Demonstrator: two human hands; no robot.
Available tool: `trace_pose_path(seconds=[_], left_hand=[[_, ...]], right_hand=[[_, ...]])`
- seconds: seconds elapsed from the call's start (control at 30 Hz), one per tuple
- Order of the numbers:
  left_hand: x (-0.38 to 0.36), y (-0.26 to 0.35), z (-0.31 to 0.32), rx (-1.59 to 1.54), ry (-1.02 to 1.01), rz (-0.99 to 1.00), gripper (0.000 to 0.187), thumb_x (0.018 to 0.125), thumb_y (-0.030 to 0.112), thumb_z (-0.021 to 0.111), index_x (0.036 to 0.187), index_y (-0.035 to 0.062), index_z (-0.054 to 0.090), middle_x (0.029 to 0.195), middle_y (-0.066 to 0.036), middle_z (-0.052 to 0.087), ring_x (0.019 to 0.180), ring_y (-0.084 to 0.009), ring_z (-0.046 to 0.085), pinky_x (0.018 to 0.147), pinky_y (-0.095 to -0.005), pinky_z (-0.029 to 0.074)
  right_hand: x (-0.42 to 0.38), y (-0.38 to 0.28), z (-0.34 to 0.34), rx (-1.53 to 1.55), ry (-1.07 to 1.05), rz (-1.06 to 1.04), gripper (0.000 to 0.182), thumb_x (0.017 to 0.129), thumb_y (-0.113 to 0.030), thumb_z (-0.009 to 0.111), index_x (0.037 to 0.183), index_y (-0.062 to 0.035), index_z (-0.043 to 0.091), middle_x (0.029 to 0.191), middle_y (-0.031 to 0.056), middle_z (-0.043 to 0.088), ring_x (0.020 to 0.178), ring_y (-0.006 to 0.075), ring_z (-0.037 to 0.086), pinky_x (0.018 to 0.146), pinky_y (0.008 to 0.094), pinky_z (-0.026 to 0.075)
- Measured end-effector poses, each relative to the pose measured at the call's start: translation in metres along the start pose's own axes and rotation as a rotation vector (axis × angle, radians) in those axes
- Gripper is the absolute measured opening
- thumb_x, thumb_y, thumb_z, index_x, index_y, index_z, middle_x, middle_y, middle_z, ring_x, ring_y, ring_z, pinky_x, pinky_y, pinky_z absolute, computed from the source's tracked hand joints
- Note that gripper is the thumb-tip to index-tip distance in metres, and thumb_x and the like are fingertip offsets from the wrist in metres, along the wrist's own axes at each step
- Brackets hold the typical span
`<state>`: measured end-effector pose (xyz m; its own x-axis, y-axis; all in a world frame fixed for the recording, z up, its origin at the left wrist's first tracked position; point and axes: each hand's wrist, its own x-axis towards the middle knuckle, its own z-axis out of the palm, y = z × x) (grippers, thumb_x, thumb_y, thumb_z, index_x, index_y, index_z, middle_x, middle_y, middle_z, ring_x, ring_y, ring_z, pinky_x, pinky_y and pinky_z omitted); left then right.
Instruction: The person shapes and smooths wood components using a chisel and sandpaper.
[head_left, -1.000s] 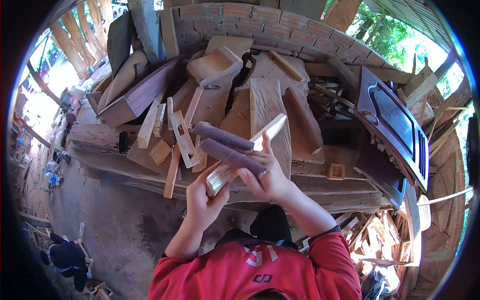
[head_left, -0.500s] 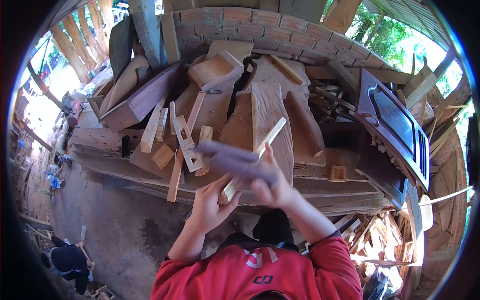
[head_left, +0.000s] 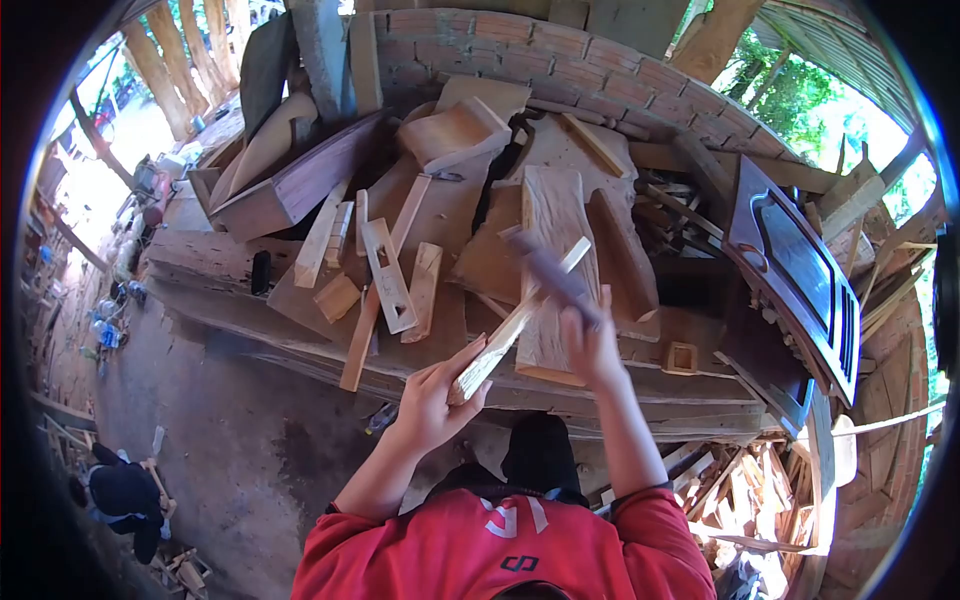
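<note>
The left hand [head_left: 432,392] has its fingers curled tight around the low end of a thin wood stick [head_left: 520,322]; the stick points up and away, toward the pile of wood. The right hand [head_left: 590,345] has its fingers wrapped around a strip of purple sandpaper [head_left: 548,277]; the paper looks blurry, so the hand seems to be moving fast; the paper lies against the top part of the stick.

To do this rubbing well, I think the left hand should hold the stick very firm, so it does not wobble; the right hand should press the paper flat on the wood and slide along the stick, not across it; long, even strokes would make it smoother than short, jerky ones; the stick could be turned a little now and then, so each side gets rubbed; fingers should stay clear of the sharp edges to dodge splinters.

Behind the hands is a low bench [head_left: 300,320] heaped with wood scraps; a flat piece with holes cut in it [head_left: 385,275] lies there; a brick wall [head_left: 600,70] stands behind the pile; a dark carved door [head_left: 800,270] leans at the right; another person in dark clothes [head_left: 122,495] crouches on the ground far to the left.
</note>
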<state>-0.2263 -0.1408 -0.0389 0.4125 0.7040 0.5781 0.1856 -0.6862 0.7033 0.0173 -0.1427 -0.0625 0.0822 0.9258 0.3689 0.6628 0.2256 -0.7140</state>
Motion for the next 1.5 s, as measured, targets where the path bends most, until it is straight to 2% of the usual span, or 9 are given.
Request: trace_pose_path(seconds=[0.1, 0.2, 0.3, 0.37, 0.5, 0.63, 0.83, 1.17, 1.5], left_hand=[[-0.009, -0.008, -0.005, -0.015, 0.043, -0.028, 0.048, 0.073, 0.004, 0.065, 0.119, 0.0001, 0.051, 0.108, -0.015, 0.062, 0.082, -0.0245, 0.065, 0.071, -0.0282, 0.05], [-0.019, -0.018, -0.016, -0.131, 0.141, -0.147, 0.044, 0.075, 0.004, 0.064, 0.117, -0.0013, 0.052, 0.108, -0.015, 0.062, 0.086, -0.0208, 0.065, 0.074, -0.0264, 0.049], [-0.024, -0.029, -0.022, -0.213, 0.3, -0.223, 0.038, 0.08, 0.001, 0.06, 0.116, -0.0045, 0.051, 0.107, -0.014, 0.062, 0.093, -0.0132, 0.061, 0.08, -0.0234, 0.045], [-0.019, -0.035, -0.022, -0.3, 0.466, -0.238, 0.037, 0.083, 0.0, 0.057, 0.118, -0.0062, 0.048, 0.108, -0.013, 0.06, 0.096, -0.0117, 0.057, 0.083, -0.0233, 0.043], [0.004, -0.065, -0.018, -0.02, 0.621, -0.149, 0.037, 0.084, 0.002, 0.058, 0.119, -0.0049, 0.047, 0.112, -0.015, 0.059, 0.096, -0.0153, 0.059, 0.083, -0.0244, 0.044], [0.026, -0.117, -0.015, 0.277, 0.441, -0.038, 0.05, 0.077, 0.003, 0.062, 0.124, 0.0041, 0.046, 0.119, -0.016, 0.054, 0.108, -0.0299, 0.054, 0.091, -0.0335, 0.044], [0.02, -0.178, 0.013, 0.72, -0.079, -0.01, 0.044, 0.082, 0.013, 0.054, 0.126, 0.0141, 0.048, 0.132, -0.006, 0.045, 0.124, -0.0261, 0.039, 0.101, -0.0392, 0.033], [0.006, -0.167, 0.031, 0.579, -0.338, -0.157, 0.05, 0.076, 0.026, 0.065, 0.122, 0.01, 0.051, 0.14, -0.012, 0.031, 0.131, -0.0264, 0.028, 0.105, -0.0474, 0.024], [-0.058, -0.12, -0.043, 0.506, 0.284, -0.434, 0.04, 0.079, 0.023, 0.066, 0.114, 0.0075, 0.056, 0.122, -0.013, 0.052, 0.115, -0.0287, 0.048, 0.095, -0.0352, 0.041]], right_hand=[[0.01, 0.081, -0.001, -0.358, 0.146, 0.415, 0.04, 0.093, -0.029, 0.044, 0.084, 0.0075, 0.057, 0.069, 0.0242, 0.058, 0.069, 0.0399, 0.058, 0.072, 0.0454, 0.042], [0.0, 0.095, 0.012, -0.278, 0.38, 0.312, 0.046, 0.094, -0.031, 0.041, 0.079, 0.0089, 0.058, 0.068, 0.027, 0.057, 0.065, 0.0422, 0.056, 0.058, 0.0467, 0.041], [-0.005, 0.077, 0.029, -0.594, 0.18, 0.002, 0.053, 0.093, -0.036, 0.041, 0.075, 0.0098, 0.061, 0.076, 0.029, 0.058, 0.07, 0.0427, 0.057, 0.064, 0.0469, 0.043], [-0.001, 0.073, 0.028, -0.447, 0.105, 0.347, 0.045, 0.091, -0.03, 0.044, 0.082, 0.009, 0.063, 0.082, 0.0279, 0.06, 0.079, 0.0415, 0.057, 0.073, 0.0432, 0.045], [-0.001, 0.075, 0.029, -0.452, 0.069, 0.38, 0.044, 0.092, -0.03, 0.044, 0.083, 0.0088, 0.063, 0.082, 0.0272, 0.06, 0.079, 0.0411, 0.058, 0.071, 0.0433, 0.046], [0.001, 0.067, 0.028, -0.433, 0.086, 0.424, 0.048, 0.093, -0.032, 0.042, 0.08, 0.0105, 0.062, 0.078, 0.0281, 0.059, 0.073, 0.0413, 0.059, 0.063, 0.0434, 0.045], [-0.003, 0.08, 0.03, -0.36, 0.101, 0.406, 0.047, 0.093, -0.032, 0.043, 0.088, 0.0105, 0.061, 0.076, 0.0286, 0.06, 0.072, 0.0414, 0.059, 0.063, 0.0436, 0.045], [0.002, 0.062, 0.029, -0.354, 0.174, 0.371, 0.052, 0.093, -0.035, 0.042, 0.078, 0.0116, 0.061, 0.067, 0.0294, 0.057, 0.065, 0.0425, 0.058, 0.059, 0.0449, 0.044], [0.0, 0.073, 0.027, -0.449, 0.063, 0.424, 0.049, 0.093, -0.033, 0.042, 0.087, 0.0112, 0.061, 0.079, 0.0297, 0.06, 0.075, 0.0431, 0.058, 0.065, 0.0458, 0.046]])
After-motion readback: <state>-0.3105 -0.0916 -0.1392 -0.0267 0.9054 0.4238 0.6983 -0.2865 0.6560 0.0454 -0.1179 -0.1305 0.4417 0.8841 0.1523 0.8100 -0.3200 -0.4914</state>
